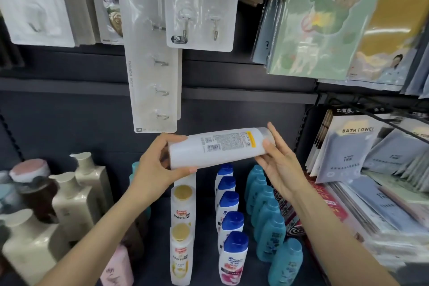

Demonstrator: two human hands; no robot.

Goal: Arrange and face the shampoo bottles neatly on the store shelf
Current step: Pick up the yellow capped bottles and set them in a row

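Setting: dark store shelf [204, 206] with a dark back panel, in a retail aisle; goods hang on cards above the hands and stand in rows below them.

Above the grip: a long card of clear hooks [154, 90] reaching down to just above the left hand; a second card of metal hooks [200, 4] higher up; a green packet with a bear print [325, 21] up and to the right.

Right of the grip: stacked bath towel packs [355, 146], leaning and overlapping.

Below the grip: three files running front to back. White Pantene bottles with gold caps [182, 213] directly under the left hand; white bottles with blue caps [229, 220] under the middle of the held item; teal bottles [269, 218] under the right hand. All stand upright.

Left of and below the grip: cream pump bottles [74, 195] and a dark bottle with a pink cap [32, 183].

Left hand [157, 165]: forearm rising from lower left, thumb under and fingers curled over the top of the held bottle's base end, gripping it.

Right hand [278, 162]: forearm rising from lower right, fingers nearly straight and pointing up, lying against the bottle's cap end. It supports rather than clasps.

Held item: white shampoo bottle [218, 148], lying nearly horizontal in the air between both hands, its right end slightly higher. The back label faces the camera, with fine print, a barcode and a yellow strip. The cap end is clouded and translucent.
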